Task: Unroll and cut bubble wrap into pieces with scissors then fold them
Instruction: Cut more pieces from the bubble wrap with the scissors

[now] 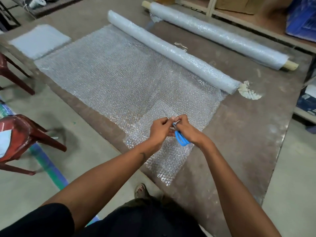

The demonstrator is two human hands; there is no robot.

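Clear bubble wrap lies unrolled flat across the brown bench, its roll parked at the far edge, likely so the sheet stays spread for cutting. At the near edge the left hand pinches the wrap taut while the right hand grips blue scissors. No writing is readable.
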